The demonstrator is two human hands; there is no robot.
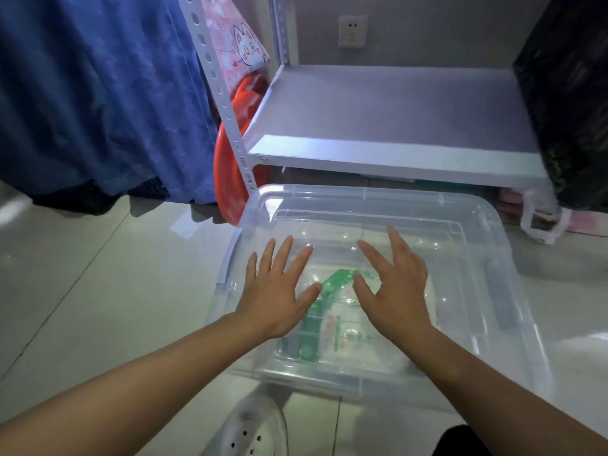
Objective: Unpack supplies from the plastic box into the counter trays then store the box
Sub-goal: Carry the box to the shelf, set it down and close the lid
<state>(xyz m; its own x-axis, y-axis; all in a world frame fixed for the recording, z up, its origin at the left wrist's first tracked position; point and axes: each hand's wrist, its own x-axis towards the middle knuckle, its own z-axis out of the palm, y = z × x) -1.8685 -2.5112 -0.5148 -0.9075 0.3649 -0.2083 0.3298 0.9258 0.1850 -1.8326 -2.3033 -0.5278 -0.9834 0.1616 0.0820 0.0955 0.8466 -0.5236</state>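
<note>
A clear plastic box [477,264] with its lid on sits on the tiled floor in front of a metal shelf. Through the lid I see green and white packets [329,311] lying inside. My left hand [279,291] is spread flat over the left middle of the lid, fingers straight. My right hand [394,284] is spread beside it over the lid's centre, fingers also straight. Whether the palms press on the lid or hover just above it is unclear. Neither hand holds anything.
A white metal shelf [394,153] stands low just behind the box. Left of it are a red basin [230,179], a pink cat-print board [237,37] and a blue curtain [98,93]. A black bag [572,110] fills the shelf's right side. My shoe [253,426] is near the box's front.
</note>
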